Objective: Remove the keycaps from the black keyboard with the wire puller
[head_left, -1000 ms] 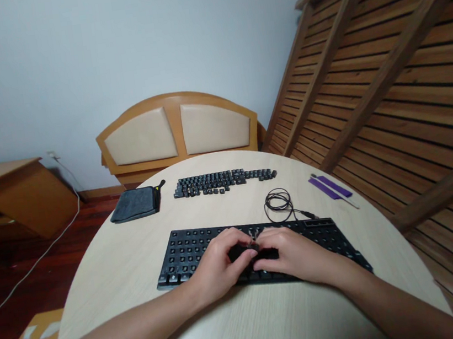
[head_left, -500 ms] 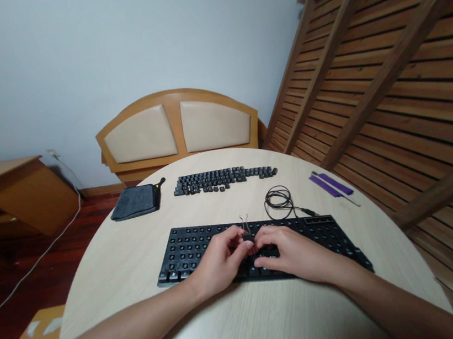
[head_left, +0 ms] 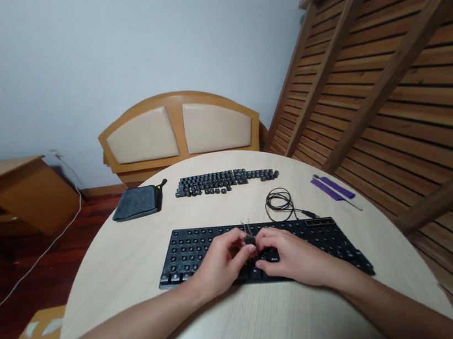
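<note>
A black keyboard (head_left: 197,245) with many bare key sockets lies across the table in front of me; a few keycaps sit along its near edge. Over its middle, a wire keycap puller (head_left: 249,240) points away from me, its two hooked wire ends up and its dark body between my hands. My left hand (head_left: 225,258) pinches it from the left with thumb and fingers. From the right, my right hand (head_left: 289,250) closes its fingertips on the same puller. The fingertips partly hide what they grip.
Loose black keycaps (head_left: 211,181) lie in rows farther back on the round table (head_left: 247,328). A coiled cable (head_left: 280,205) rests behind the keyboard. A dark grey pouch (head_left: 137,202) lies at the left, a purple-handled tool (head_left: 333,186) at the right. Beyond stands a chair back (head_left: 179,125).
The view has shifted slightly. Both hands stay together over the keyboard, and the wire puller's dark body has turned a little between the fingers.
</note>
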{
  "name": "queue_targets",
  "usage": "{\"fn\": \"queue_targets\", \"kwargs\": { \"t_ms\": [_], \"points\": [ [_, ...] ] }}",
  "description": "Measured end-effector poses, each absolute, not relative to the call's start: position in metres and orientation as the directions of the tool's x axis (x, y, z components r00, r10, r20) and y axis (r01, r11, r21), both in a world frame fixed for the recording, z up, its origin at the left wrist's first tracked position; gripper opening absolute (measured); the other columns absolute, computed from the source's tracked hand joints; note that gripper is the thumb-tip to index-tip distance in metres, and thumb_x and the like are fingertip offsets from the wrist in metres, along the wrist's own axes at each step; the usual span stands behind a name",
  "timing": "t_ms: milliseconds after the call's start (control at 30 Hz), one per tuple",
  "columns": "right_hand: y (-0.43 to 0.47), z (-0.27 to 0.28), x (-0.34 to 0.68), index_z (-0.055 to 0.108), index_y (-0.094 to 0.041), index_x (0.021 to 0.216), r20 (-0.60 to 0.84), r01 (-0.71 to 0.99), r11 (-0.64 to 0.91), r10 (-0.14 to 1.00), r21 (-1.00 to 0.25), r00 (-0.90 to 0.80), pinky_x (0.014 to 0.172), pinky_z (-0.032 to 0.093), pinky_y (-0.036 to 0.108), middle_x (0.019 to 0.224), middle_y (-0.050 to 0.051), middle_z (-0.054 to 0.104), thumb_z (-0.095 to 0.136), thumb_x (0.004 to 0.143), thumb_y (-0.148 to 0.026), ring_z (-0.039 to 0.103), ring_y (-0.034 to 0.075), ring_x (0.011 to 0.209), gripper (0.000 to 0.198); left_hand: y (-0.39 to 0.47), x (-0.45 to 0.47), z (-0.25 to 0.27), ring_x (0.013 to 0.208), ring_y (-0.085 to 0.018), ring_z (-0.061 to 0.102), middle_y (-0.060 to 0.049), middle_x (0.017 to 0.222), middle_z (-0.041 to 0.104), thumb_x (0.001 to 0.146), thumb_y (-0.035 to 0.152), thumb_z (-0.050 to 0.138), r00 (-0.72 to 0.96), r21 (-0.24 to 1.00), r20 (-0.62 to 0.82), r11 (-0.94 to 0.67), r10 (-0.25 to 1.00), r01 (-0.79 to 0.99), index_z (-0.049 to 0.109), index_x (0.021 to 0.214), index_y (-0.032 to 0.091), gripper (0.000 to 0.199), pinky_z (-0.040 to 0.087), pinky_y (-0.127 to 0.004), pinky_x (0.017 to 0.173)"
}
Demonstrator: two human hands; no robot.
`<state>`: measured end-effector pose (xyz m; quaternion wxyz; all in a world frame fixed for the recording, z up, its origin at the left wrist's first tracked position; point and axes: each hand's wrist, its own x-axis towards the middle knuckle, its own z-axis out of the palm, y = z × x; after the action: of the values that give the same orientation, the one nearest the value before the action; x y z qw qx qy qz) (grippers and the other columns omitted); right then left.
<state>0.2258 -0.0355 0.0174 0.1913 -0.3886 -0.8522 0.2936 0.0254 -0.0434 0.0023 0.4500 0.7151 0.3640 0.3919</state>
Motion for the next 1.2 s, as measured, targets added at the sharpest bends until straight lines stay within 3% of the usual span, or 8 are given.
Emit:
{"fn": "queue_targets", "kwargs": {
  "t_ms": [133, 233, 367, 500, 600, 733, 933, 1200],
  "points": [
    [-0.034, 0.022, 0.229, 0.067, -0.018, 0.086, 0.102, 0.516, 0.573, 0.725, -0.637, -0.681, 0.082, 0.045, 0.027, 0.095, 0.003, 0.064, 0.065, 0.083, -0.019, 0.060, 0.017, 0.091, 0.004, -0.051, 0.022, 0.009, 0.076, -0.016, 0.056, -0.003, 0.080, 0.062, 0.094, 0.023, 0.053, 0.562, 0.728, 0.318, -0.576, 0.764, 0.372, 0.063, 0.084, 0.016, 0.015, 0.040, -0.026, 0.070],
    [-0.034, 0.022, 0.229, 0.068, -0.018, 0.085, 0.117, 0.523, 0.589, 0.725, -0.616, -0.679, 0.081, 0.045, 0.027, 0.095, 0.003, 0.064, 0.066, 0.084, -0.023, 0.059, 0.017, 0.091, 0.005, -0.053, 0.021, 0.008, 0.073, -0.016, 0.055, -0.003, 0.078, 0.061, 0.095, 0.023, 0.051, 0.579, 0.661, 0.307, -0.607, 0.756, 0.442, 0.059, 0.080, 0.016, 0.019, 0.039, -0.026, 0.067],
    [-0.036, 0.020, 0.226, 0.070, -0.020, 0.088, 0.103, 0.568, 0.551, 0.767, -0.612, -0.633, 0.082, 0.044, 0.027, 0.094, 0.003, 0.065, 0.069, 0.083, -0.026, 0.060, 0.017, 0.091, 0.008, -0.048, 0.022, 0.003, 0.063, -0.014, 0.053, 0.000, 0.069, 0.058, 0.094, 0.025, 0.052, 0.419, 0.793, 0.221, -0.412, 0.881, 0.448, 0.053, 0.076, 0.017, 0.019, 0.036, -0.025, 0.058],
    [-0.037, 0.018, 0.222, 0.072, -0.021, 0.089, 0.111, 0.577, 0.517, 0.797, -0.632, -0.593, 0.084, 0.044, 0.028, 0.094, 0.002, 0.067, 0.071, 0.081, -0.025, 0.062, 0.018, 0.092, 0.008, -0.039, 0.024, -0.004, 0.062, -0.014, 0.055, 0.001, 0.067, 0.058, 0.092, 0.032, 0.055, 0.365, 0.957, 0.109, -0.197, 0.924, 0.213, 0.051, 0.076, 0.017, 0.023, 0.041, -0.024, 0.058],
    [-0.037, 0.019, 0.220, 0.072, -0.021, 0.088, 0.126, 0.585, 0.497, 0.820, -0.640, -0.559, 0.081, 0.045, 0.028, 0.092, 0.002, 0.069, 0.072, 0.080, -0.025, 0.063, 0.018, 0.090, 0.009, -0.033, 0.025, -0.008, 0.064, -0.014, 0.058, 0.001, 0.070, 0.059, 0.088, 0.038, 0.060, 0.357, 0.996, 0.050, -0.071, 0.933, 0.046, 0.050, 0.079, 0.017, 0.025, 0.046, -0.025, 0.059],
    [-0.037, 0.020, 0.218, 0.072, -0.021, 0.090, 0.118, 0.586, 0.437, 0.857, -0.682, -0.502, 0.075, 0.047, 0.028, 0.088, 0.001, 0.071, 0.071, 0.079, -0.026, 0.064, 0.017, 0.082, 0.012, -0.032, 0.023, -0.006, 0.069, -0.015, 0.061, -0.002, 0.074, 0.064, 0.087, 0.041, 0.063, 0.327, 0.998, 0.057, -0.050, 0.943, -0.028, 0.052, 0.079, 0.016, 0.028, 0.049, -0.027, 0.065],
    [-0.037, 0.015, 0.215, 0.062, -0.021, 0.103, 0.147, 0.454, 0.386, 0.866, -0.803, -0.478, 0.077, 0.051, 0.025, 0.088, -0.001, 0.072, 0.073, 0.077, -0.019, 0.067, 0.014, 0.083, 0.027, -0.035, 0.021, -0.002, 0.069, -0.014, 0.061, -0.002, 0.073, 0.066, 0.087, 0.040, 0.064, 0.279, 0.992, 0.112, -0.124, 0.954, 0.026, 0.056, 0.080, 0.016, 0.026, 0.049, -0.027, 0.067],
    [-0.036, 0.007, 0.220, 0.068, -0.022, 0.105, 0.359, 0.520, 0.703, 0.703, -0.486, -0.614, 0.083, 0.053, 0.030, 0.100, 0.002, 0.075, 0.066, 0.089, -0.022, 0.070, 0.018, 0.090, 0.016, -0.032, 0.021, -0.006, 0.068, -0.014, 0.060, 0.000, 0.071, 0.064, 0.087, 0.041, 0.064, 0.264, 0.996, 0.088, -0.085, 0.961, -0.023, 0.053, 0.079, 0.017, 0.028, 0.050, -0.028, 0.066]
  ]
}}
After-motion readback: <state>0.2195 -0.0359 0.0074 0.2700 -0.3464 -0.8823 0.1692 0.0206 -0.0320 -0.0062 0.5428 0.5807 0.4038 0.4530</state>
